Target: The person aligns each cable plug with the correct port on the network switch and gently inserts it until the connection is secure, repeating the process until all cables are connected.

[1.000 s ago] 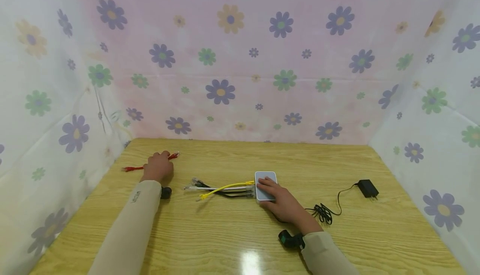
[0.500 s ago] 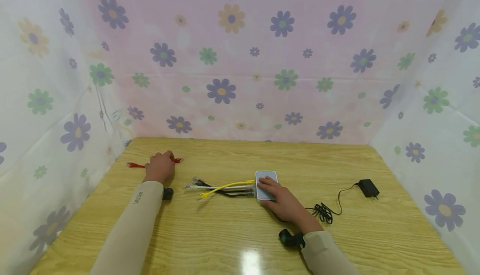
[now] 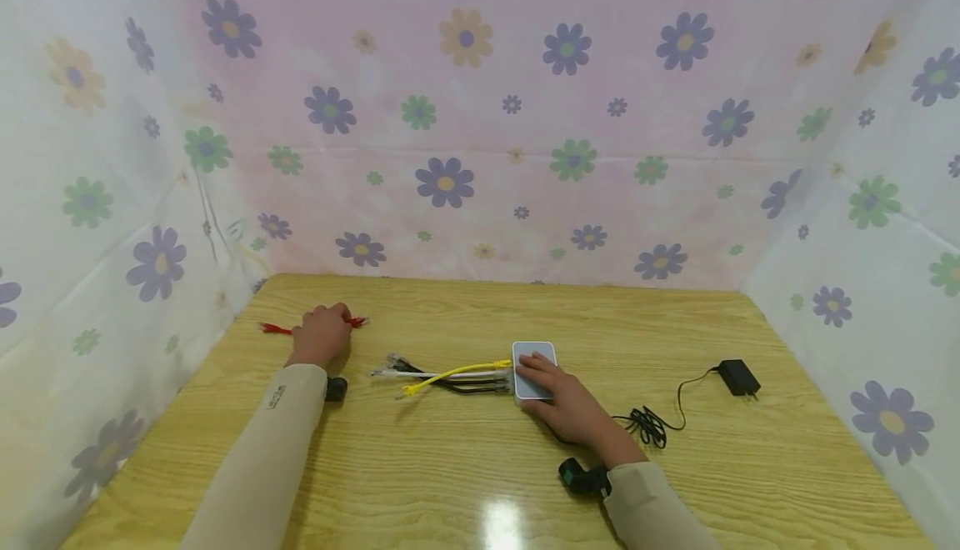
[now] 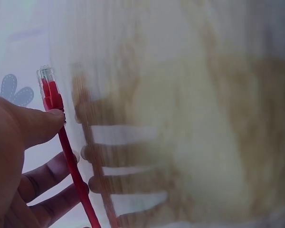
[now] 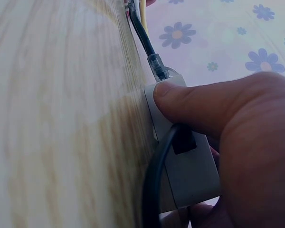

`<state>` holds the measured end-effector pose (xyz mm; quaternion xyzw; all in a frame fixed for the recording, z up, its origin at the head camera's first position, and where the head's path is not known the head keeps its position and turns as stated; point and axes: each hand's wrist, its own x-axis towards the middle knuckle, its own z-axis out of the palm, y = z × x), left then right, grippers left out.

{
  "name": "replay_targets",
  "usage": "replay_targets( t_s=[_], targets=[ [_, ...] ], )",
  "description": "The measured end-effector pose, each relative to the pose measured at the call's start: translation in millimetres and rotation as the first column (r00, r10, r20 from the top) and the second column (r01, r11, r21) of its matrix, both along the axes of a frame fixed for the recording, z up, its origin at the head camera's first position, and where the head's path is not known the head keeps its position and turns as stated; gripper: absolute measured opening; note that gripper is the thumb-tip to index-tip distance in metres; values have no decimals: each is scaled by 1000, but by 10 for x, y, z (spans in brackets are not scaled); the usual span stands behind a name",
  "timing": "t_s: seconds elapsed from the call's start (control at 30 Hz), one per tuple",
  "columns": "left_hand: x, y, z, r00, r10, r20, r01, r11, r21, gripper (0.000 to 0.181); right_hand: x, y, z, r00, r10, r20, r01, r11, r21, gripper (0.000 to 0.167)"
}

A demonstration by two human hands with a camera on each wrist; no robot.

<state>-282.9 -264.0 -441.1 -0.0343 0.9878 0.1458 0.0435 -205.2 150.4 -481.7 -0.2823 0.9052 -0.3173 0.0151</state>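
At the table's left, my left hand (image 3: pixel 322 334) holds a red network cable (image 3: pixel 276 328), its two plug ends sticking out on either side. The left wrist view has the thumb on the red cable (image 4: pixel 72 161) just below its clear plug, fingers behind. My right hand (image 3: pixel 566 404) grips a small white-and-grey network switch (image 3: pixel 534 349), fingers over its top. In the right wrist view the thumb presses the side of the switch (image 5: pixel 194 175), beside a plugged-in black power cord (image 5: pixel 153 180). A yellow cable (image 3: pixel 453 371), a white cable (image 3: pixel 480 377) and black cables (image 3: pixel 468 391) run leftward from the switch.
On the right of the wooden table (image 3: pixel 450 467), a black power adapter (image 3: pixel 738 377) lies with its cord bundled in a coil (image 3: pixel 649 427). Flower-patterned cloth (image 3: pixel 480 133) walls off the back and both sides.
My left hand has shifted slightly to the right, and the red cable has moved and turned a little with it. The right hand keeps its place on the network switch.
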Motion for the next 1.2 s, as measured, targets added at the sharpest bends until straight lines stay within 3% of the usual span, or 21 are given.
replay_targets(
  t_s=[0.23,0.8,1.07,1.2],
  targets=[
    [-6,45,24,999,-36,-32,35,999,-24,29,14,11,17,1000,-1,14,1,1000,-19,56],
    [-86,166,-37,986,-141,-93,153,978,141,29,0,19,10,1000,0,31,1,1000,-17,56],
    [-77,247,-37,979,-154,-131,180,960,214,25,7,10,5,999,5,36,-4,1000,-22,56],
    [-49,313,4,975,-169,-144,197,957,212,24,9,6,6,999,8,34,-7,1000,-26,56]
  ],
)
